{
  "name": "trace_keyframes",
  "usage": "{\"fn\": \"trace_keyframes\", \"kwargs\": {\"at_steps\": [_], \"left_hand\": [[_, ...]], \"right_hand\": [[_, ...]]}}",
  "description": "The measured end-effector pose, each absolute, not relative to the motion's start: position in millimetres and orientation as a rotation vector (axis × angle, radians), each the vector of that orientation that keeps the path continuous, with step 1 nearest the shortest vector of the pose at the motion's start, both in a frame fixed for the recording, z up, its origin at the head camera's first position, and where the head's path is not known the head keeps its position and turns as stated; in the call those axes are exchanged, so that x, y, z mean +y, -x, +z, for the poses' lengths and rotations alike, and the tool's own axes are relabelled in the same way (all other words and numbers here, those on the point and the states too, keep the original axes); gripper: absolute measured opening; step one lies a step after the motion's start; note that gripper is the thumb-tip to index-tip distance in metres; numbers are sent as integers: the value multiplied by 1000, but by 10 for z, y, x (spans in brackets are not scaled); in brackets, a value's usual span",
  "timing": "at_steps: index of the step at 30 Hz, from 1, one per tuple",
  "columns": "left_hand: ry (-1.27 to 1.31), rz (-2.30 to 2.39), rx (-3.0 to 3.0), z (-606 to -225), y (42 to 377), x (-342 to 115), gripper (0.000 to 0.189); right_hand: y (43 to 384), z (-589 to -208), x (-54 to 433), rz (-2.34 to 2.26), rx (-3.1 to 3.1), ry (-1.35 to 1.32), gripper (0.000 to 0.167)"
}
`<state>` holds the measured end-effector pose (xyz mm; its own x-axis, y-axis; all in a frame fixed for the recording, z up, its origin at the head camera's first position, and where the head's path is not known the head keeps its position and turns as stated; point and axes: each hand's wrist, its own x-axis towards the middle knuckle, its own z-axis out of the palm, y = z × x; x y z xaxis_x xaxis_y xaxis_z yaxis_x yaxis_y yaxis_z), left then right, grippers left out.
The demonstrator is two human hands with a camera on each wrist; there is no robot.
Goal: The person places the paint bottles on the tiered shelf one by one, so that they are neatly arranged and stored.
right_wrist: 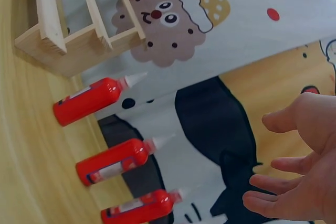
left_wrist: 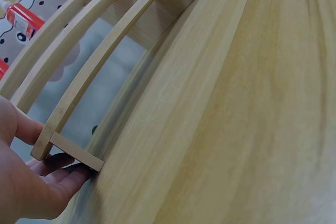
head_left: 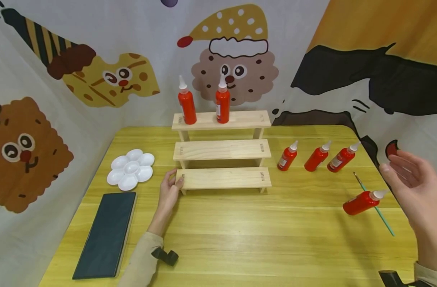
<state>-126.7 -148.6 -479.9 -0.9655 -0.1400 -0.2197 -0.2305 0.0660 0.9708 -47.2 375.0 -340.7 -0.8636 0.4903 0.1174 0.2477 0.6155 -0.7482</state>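
Note:
My left hand (head_left: 170, 191) grips the left end of the lowest step of a three-tier wooden display stand (head_left: 222, 178). In the left wrist view the thumb lies against the board and the fingers reach round its end leg. Two red squeeze bottles with white nozzle caps stand on the top tier, a left bottle (head_left: 187, 107) and a right bottle (head_left: 223, 106). Raised above the table's right side, my right hand (head_left: 417, 191) holds nothing, its fingers loosely bent and apart. Nearest to it is a red bottle (head_left: 360, 203) by a thin teal paintbrush (head_left: 383, 219).
Right of the stand, more red bottles stand in a row: a near one (head_left: 287, 157), a middle one (head_left: 317, 158) and a far one (head_left: 341, 159). A white flower-shaped palette (head_left: 131, 168) and a dark flat book-like block (head_left: 105, 235) lie at left. A printed cloth (head_left: 161, 24) hangs behind.

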Motion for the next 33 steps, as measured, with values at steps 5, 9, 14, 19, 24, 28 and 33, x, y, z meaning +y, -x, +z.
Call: {"fn": "trace_keyframes", "kwargs": {"at_steps": [5,9,14,19,24,28,33], "left_hand": [[390,2060,2253,-4800,1264,-1485,51],[397,2054,2260,-4802,1263,-1481,50],[406,2045,2268,-4805,1262,-1480,50],[403,2046,2267,-4798,1262,-1479,50],[390,2054,2251,-4774,1248,-1483,52],[385,2066,2239,-4772,1243,-1485,52],[395,2061,2254,-4792,1264,-1486,50]], "right_hand": [[390,-3565,3818,1138,-2530,673,61],[307,-3698,3859,1166,-2525,732,63],[243,-3835,3881,1200,-2518,807,66],[228,-3976,3907,1238,-2510,853,69],[212,-4121,3939,1293,-2501,817,69],[216,-4201,3976,1359,-2497,767,69],[221,-4269,4004,1494,-2441,768,54]]}}
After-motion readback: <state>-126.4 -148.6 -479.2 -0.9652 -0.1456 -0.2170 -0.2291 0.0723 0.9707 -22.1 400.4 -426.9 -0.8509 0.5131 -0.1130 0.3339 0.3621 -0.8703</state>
